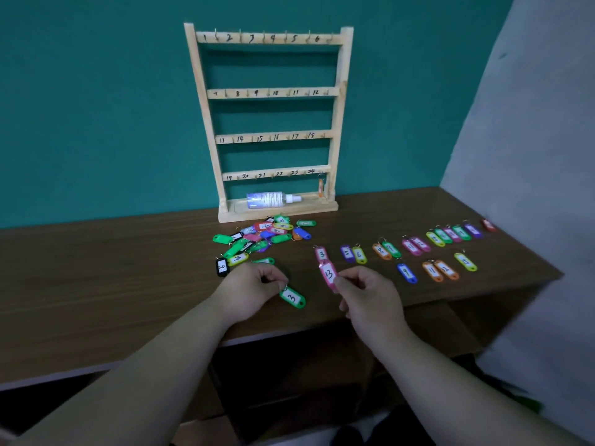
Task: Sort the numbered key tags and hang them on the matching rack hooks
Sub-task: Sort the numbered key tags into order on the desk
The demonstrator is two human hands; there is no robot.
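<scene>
My left hand (254,289) pinches the ring of a green tag marked 3 (292,297), which hangs just above the table. My right hand (370,296) pinches a pink tag marked 13 (329,274), held upright. A wooden rack (269,91) with four rows of hooks numbered 1 to 24 stands against the teal wall. One orange tag (320,187) hangs at its bottom right hook. A loose heap of tags (257,238) lies in front of the rack. Sorted tags (415,249) lie in rows to the right.
A white spray bottle (272,199) lies on the rack's base. The brown table (96,284) ends just below my wrists, and its right end meets a grey wall (531,156). A pink tag marked 3 (321,253) lies just behind the 13 tag.
</scene>
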